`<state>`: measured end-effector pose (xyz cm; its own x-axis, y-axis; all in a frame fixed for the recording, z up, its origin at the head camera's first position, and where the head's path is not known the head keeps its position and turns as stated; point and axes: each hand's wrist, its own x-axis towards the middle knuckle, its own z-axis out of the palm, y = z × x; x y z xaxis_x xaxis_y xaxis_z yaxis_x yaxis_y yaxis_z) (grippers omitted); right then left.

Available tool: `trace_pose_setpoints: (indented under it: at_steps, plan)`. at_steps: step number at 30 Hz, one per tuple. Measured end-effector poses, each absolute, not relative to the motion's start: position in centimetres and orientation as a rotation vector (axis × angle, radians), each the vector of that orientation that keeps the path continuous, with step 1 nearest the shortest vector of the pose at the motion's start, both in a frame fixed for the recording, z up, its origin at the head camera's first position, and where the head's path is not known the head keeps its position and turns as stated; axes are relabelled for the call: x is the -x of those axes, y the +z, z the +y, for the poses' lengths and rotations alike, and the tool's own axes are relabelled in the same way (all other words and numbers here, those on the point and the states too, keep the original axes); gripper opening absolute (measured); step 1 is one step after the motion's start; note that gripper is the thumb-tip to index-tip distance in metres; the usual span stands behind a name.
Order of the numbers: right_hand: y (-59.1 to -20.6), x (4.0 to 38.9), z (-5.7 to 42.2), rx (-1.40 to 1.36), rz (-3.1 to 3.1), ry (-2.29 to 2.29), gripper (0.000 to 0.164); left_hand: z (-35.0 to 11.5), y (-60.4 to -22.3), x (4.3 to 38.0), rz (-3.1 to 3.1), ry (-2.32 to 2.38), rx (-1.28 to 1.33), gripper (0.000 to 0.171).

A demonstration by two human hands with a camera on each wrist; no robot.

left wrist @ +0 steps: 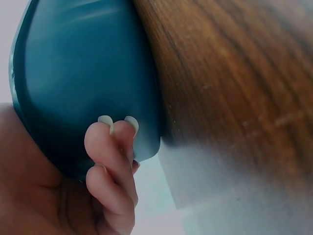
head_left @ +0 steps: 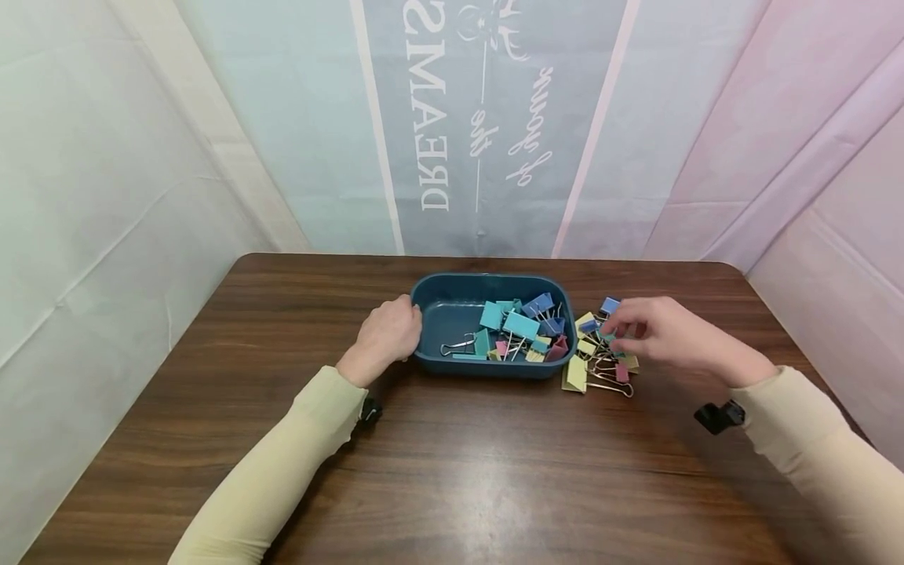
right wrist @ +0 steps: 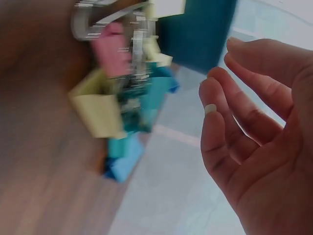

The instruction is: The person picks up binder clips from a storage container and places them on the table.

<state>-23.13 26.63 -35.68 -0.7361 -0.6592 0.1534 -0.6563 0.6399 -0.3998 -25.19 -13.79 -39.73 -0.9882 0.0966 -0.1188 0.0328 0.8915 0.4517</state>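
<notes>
A dark teal plastic bin [head_left: 487, 369] stands on the table with binder clips [head_left: 521, 326] in teal, blue, yellow and pink, mostly in its right half. My left hand [head_left: 387, 333] grips the bin's left end; in the left wrist view its curled fingers [left wrist: 110, 161] press the outer wall [left wrist: 88, 63]. Just right of the bin lies a loose pile of binder clips [head_left: 575, 373], yellow, blue, teal and pink. Over the pile's right side is my right hand [head_left: 664, 333]. The right wrist view shows that hand [right wrist: 259, 122] with bent, relaxed fingers and nothing between them.
The brown wooden table [head_left: 480, 463] reaches back to a hanging printed cloth [head_left: 480, 227], and pale cloth walls [head_left: 106, 235] rise on both sides. In the right wrist view the piled clips [right wrist: 110, 107] look blurred beside the bin.
</notes>
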Motion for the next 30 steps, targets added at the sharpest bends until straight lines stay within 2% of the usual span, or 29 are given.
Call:
trace_pose_setpoints:
  at_steps: [6, 10, 20, 30]
  plan:
    - [-33.3, 26.1, 23.5, 1.082, 2.803, -0.757, 0.012, -14.0, -39.8, 25.2, 2.908, 0.686, -0.068, 0.037]
    - [-32.4, 27.8, 20.6, 1.031, 2.759, -0.850, 0.012, -13.9, -39.9, 25.1, 2.899, 0.685, -0.056, 0.037]
    - [-34.5, 30.7, 13.6, 1.091, 2.610, -1.067, 0.012, -13.7, -40.2, 25.1, 2.913, 0.703, -0.054, 0.036]
    - [-34.2, 31.1, 12.1, 1.164, 2.632, -0.928, 0.008, -13.8, -39.8, 25.1, 2.902, 0.712, -0.036, 0.038]
